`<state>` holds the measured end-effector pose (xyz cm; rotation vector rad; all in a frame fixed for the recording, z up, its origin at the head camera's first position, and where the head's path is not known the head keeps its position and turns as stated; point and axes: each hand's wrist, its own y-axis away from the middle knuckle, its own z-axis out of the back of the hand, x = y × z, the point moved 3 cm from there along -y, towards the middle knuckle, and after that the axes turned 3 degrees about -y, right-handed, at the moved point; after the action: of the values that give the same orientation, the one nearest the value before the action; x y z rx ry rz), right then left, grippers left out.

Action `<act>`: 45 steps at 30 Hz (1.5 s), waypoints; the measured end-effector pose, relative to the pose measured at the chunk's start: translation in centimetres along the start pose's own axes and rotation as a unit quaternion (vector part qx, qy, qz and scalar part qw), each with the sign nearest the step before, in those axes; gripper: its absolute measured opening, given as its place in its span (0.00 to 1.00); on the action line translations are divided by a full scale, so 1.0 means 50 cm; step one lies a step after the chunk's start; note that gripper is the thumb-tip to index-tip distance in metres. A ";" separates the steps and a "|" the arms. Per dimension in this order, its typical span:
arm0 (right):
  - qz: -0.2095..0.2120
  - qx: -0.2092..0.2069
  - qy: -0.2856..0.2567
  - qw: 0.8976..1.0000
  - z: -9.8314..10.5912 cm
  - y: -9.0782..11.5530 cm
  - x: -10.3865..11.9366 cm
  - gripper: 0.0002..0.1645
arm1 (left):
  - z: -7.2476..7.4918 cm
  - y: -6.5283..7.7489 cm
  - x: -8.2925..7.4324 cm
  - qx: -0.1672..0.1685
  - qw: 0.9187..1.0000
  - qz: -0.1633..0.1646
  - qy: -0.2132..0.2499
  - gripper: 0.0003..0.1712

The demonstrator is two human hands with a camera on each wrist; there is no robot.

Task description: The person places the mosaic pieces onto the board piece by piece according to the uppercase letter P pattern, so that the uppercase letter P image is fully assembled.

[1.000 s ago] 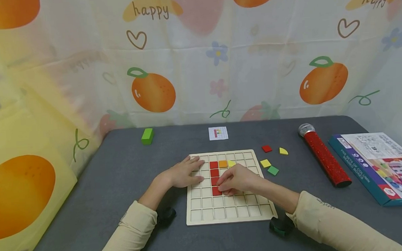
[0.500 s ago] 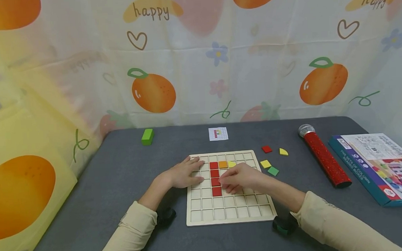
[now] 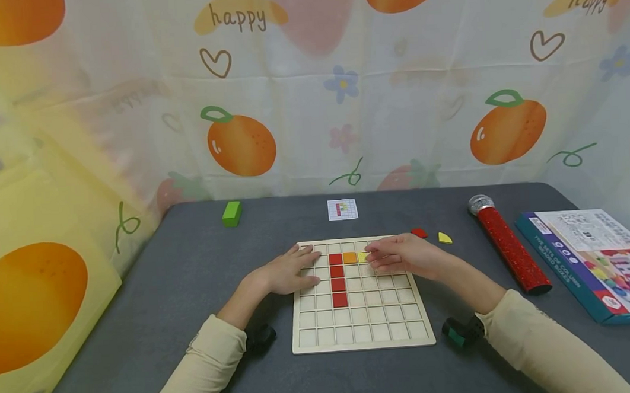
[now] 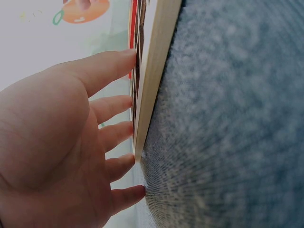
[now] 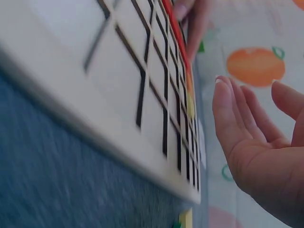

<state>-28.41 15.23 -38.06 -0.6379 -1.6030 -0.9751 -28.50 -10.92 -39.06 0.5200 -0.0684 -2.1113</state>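
A wooden grid board (image 3: 362, 334) lies flat on the dark table. Red square tiles (image 3: 338, 285) form a column in it, with an orange tile (image 3: 349, 258) and a yellow tile (image 3: 362, 257) beside the top one. My left hand (image 3: 284, 273) rests on the board's left edge, fingers spread, as the left wrist view also shows. Over the upper right of the board is my right hand (image 3: 411, 255). In the right wrist view that hand (image 5: 266, 152) holds nothing, with thumb and fingers apart. A loose red tile (image 3: 419, 232) shows partly behind it.
A yellow quarter-round tile (image 3: 444, 238) lies right of the board. A patterned card (image 3: 342, 209) and a green block (image 3: 231, 214) are at the back. To the right lie a red microphone (image 3: 513, 251) and a flat box (image 3: 599, 265).
My right hand has left the lowest red tile and moved up and right, now covering the loose yellow and green tiles. The left hand stays put.
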 end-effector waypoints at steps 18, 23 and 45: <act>0.040 -0.084 -0.022 0.995 0.116 -0.026 0.011 0.32 | 0.000 0.003 0.002 0.003 1.000 0.010 0.000 0.38; 0.046 -0.110 -0.008 0.993 0.143 -0.031 0.017 0.32 | 0.000 0.002 0.001 0.003 1.000 0.007 0.001 0.38; 0.042 -0.189 0.079 0.978 0.211 -0.056 0.012 0.35 | 0.000 0.002 0.001 0.004 1.000 0.018 0.007 0.38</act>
<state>-36.30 22.72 -38.85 -0.8569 -1.2490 -1.2480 -28.44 -10.99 -39.05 0.5341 -0.0776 -2.0739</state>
